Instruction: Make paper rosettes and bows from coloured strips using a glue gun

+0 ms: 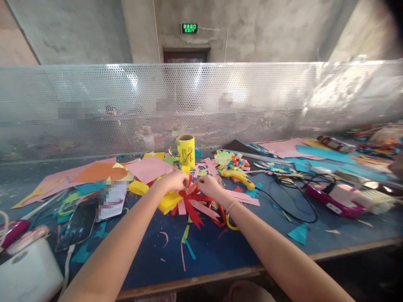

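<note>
My left hand [180, 181] and my right hand [207, 185] meet close together over a bunch of cut paper strips at mid-table. The fingers of both are pinched on paper; a pink strip [191, 188] runs between them, and a bit of red shows at the left fingertips. Below hang red paper strips [192, 212] with notched ends and more pink strips. Yellow paper [170, 203] lies under my left hand. Behind my hands stands a yellow tape roll [186, 152] on end. The exact grip of each fingertip is partly hidden.
A hot glue gun [238, 178] with a black cord lies to the right, near a purple device [333, 202]. Two phones, one dark [78, 222], and a white box [31, 272] are at left. Coloured paper sheets and scraps cover much of the table. A perforated metal screen [201, 105] stands behind.
</note>
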### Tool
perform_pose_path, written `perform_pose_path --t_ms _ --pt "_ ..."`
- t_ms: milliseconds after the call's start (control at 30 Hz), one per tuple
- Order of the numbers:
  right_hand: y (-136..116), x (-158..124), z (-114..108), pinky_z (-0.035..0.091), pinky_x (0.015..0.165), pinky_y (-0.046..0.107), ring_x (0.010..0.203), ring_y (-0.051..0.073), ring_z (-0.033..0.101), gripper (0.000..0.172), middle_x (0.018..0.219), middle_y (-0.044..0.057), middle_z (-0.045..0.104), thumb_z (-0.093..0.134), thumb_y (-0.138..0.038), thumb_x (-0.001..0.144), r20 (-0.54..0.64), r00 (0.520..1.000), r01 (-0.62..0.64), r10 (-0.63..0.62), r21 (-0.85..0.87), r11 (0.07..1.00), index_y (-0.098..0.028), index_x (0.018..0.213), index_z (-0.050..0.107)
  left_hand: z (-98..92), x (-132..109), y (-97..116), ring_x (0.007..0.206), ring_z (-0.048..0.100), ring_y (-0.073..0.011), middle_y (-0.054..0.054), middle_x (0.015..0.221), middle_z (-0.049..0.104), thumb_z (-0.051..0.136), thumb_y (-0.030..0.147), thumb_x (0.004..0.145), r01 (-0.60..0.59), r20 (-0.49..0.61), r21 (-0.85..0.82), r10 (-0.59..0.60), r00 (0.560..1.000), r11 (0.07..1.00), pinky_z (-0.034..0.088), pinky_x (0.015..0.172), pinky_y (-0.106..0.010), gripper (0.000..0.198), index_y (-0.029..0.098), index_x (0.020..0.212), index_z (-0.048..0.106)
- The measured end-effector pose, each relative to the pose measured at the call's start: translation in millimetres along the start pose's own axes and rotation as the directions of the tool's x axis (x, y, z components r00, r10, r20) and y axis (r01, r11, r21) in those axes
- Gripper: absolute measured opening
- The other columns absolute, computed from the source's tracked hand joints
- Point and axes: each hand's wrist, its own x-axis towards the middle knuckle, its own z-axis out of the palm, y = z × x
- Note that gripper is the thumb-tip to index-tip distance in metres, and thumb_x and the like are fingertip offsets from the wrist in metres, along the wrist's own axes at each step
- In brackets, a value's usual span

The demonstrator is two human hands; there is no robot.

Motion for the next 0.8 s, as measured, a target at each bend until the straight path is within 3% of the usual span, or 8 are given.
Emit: perform_pose_path --t_ms 333,800 --pt "8.6 4.8 3.3 0.03 0.053 0.022 0.057 0.011 0.05 0.023 0.062 0.002 0.061 0.05 -0.017 0.081 0.013 0.999 0.049 -0.049 0.0 0.999 -0.015 0.061 0.061 -2.0 -7.6 13.2 0.064 0.063 -0.0182 -0.007 0.07 0.072 0.061 0.006 0.06 -0.01 0.004 0.024 0.01 1.0 1.0 0.041 0.054 -0.025 0.016 0.017 0.065 0.072" --pt "16.7 12.8 19.8 0.034 0.058 0.022 0.062 0.012 0.053 0.015 0.068 0.003 0.063 0.052 -0.019 0.086 -0.031 0.991 0.128 -0.127 0.029 0.991 -0.014 0.076 0.062 1.4 -5.9 13.1 0.061 0.063 -0.017 -0.006 0.067 0.072 0.062 0.009 0.061 -0.03 0.026 0.071 0.028 0.999 0.997 0.041 0.053 -0.023 0.018 0.018 0.069 0.076"
